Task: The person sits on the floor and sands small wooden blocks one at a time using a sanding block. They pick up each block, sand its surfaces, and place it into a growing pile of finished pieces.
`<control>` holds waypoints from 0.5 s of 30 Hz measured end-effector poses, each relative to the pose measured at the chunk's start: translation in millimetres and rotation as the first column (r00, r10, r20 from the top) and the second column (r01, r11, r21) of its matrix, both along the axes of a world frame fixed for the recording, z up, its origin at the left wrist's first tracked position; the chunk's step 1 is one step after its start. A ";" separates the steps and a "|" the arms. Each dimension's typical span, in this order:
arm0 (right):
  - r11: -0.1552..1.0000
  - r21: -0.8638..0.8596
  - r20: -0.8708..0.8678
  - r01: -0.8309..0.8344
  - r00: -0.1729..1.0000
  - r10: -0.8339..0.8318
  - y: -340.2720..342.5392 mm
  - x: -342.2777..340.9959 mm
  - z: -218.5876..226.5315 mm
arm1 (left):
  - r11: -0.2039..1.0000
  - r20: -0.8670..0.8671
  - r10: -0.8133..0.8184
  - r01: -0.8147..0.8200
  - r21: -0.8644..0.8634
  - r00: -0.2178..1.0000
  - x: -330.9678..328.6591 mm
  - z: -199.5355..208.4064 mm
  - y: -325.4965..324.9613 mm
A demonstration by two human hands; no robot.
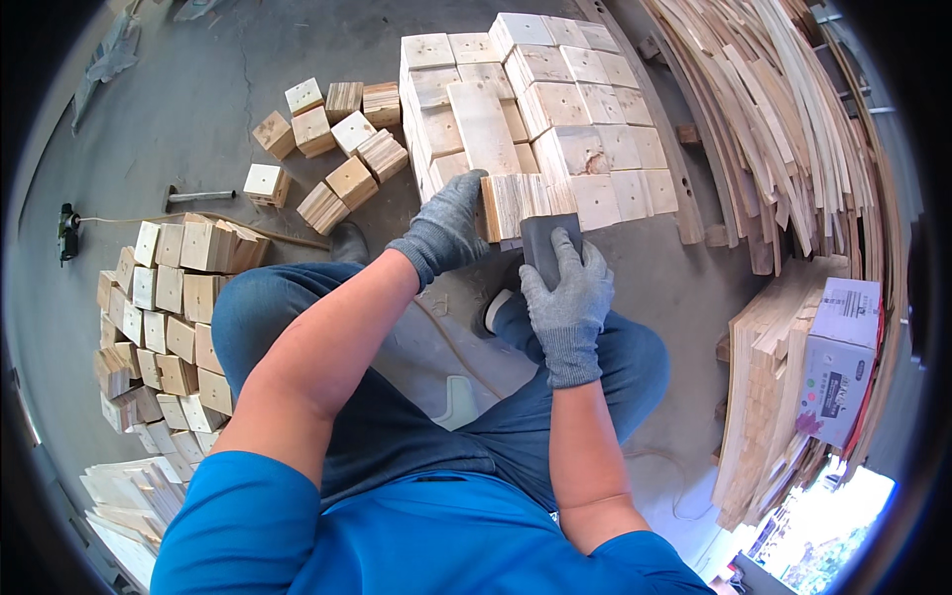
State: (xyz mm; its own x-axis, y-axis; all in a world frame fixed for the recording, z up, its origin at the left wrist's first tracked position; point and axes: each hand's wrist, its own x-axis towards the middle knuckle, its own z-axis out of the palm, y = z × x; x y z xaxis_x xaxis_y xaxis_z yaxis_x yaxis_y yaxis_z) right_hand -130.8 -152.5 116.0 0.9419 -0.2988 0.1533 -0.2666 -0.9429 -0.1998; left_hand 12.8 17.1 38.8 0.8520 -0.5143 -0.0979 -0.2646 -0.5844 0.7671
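Note:
My left hand (446,223), in a grey knit glove, grips the left end of a wooden block (520,201) made of thin layers. The block is in front of the stacked wooden blocks (595,139). My right hand (570,297), gloved the same way, closes on a dark grey sheet (541,250) that looks like sandpaper. The sheet's upper edge meets the near side of the block. Just beyond the held block, a flat pale board (482,129) lies on the stack. The underside of the block is hidden.
Loose wooden blocks (350,182) lie on the floor ahead-left, near a hammer (198,196). A dark green air tool (68,233) with a hose is farther left, above a block pile (169,327). Long wood strips (734,109) and a carton (838,362) stand right.

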 end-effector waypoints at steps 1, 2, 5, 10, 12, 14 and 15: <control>1.000 -0.004 0.000 0.010 1.000 -0.010 1.0 -1.4 -0.5 | 1.000 -0.004 0.000 0.000 0.009 1.000 0.2 -2.1 0.2; 1.000 -0.005 -0.028 0.028 0.999 -0.028 3.4 6.5 4.4 | 1.000 -0.003 0.009 -0.009 0.009 1.000 -0.4 -3.6 0.3; 0.998 -0.049 -0.035 0.047 0.998 -0.049 5.6 41.9 9.9 | 1.000 0.003 0.023 -0.023 0.000 1.000 -1.1 -1.9 -1.1; 0.999 -0.041 -0.059 0.016 0.998 -0.018 -1.4 110.3 17.7 | 0.999 0.014 0.030 -0.030 -0.037 0.999 -2.1 6.3 -2.9; 0.997 -0.077 -0.037 0.011 0.999 -0.013 -4.4 121.3 14.2 | 0.997 0.015 0.039 -0.037 -0.075 0.999 -2.6 4.9 -2.8; 0.998 -0.061 -0.041 0.024 0.999 -0.026 -3.7 111.4 14.5 | 0.996 0.009 0.044 -0.043 -0.076 0.999 -2.7 3.2 -2.0; 0.998 -0.056 -0.044 0.031 0.998 -0.034 -3.2 102.0 16.0 | 0.997 0.002 0.042 -0.042 -0.062 0.999 -2.5 2.6 -2.6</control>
State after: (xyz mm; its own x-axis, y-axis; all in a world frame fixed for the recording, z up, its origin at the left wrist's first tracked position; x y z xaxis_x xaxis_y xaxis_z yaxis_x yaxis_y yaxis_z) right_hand -28.8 -155.7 132.0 0.9382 -0.3216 0.1279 -0.3048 -0.9428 -0.1347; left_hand 10.4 14.5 41.3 0.8732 -0.4830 -0.0646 -0.2432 -0.5469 0.8011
